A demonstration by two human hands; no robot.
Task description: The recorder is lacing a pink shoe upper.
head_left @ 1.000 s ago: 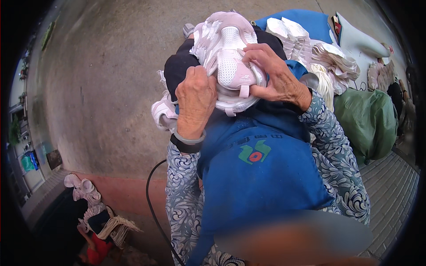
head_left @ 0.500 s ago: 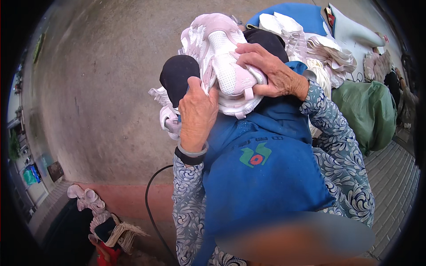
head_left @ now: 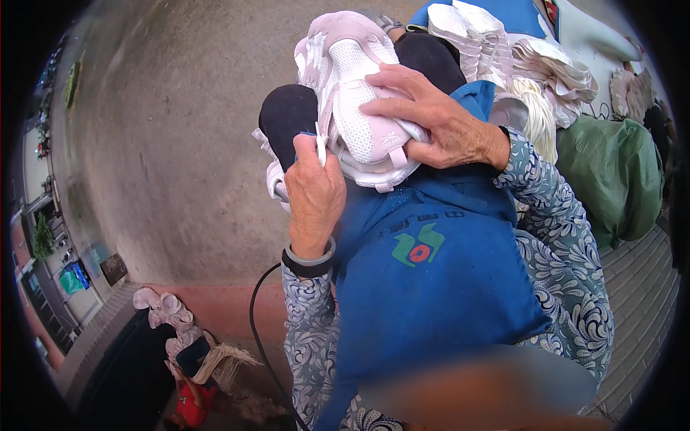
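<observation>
We see a pink-and-white shoe [head_left: 352,100] lying lengthwise over the wearer's lap, between two dark-clad knees [head_left: 287,118], its opening toward the body. It sits between the hands, nearer the upper ends of both forearms than the blue apron's [head_left: 442,305] printed chest. At its left edge, we find the left hand [head_left: 315,194] closed, with a narrow white strip [head_left: 321,147] pinched between thumb and curled fingers. At its right side, the right hand [head_left: 453,129] grips the shoe: we note the fingers spread across the mesh tongue [head_left: 356,122] and the thumb beside the pink pull tab [head_left: 397,157]. A grey-and-black wristband [head_left: 310,262] encircles the left wrist. Just left of the near knee, we make out another pink-and-white piece [head_left: 277,179], partly hidden. Farther right, we observe stacked pale uppers [head_left: 471,43], a bundle of cream laces [head_left: 535,118] and a bulging green bag [head_left: 611,179]. To the left spreads the concrete floor [head_left: 180,144]; at lower left, we see a co-worker in red [head_left: 190,406] near a second bundle of pale laces [head_left: 223,361].
</observation>
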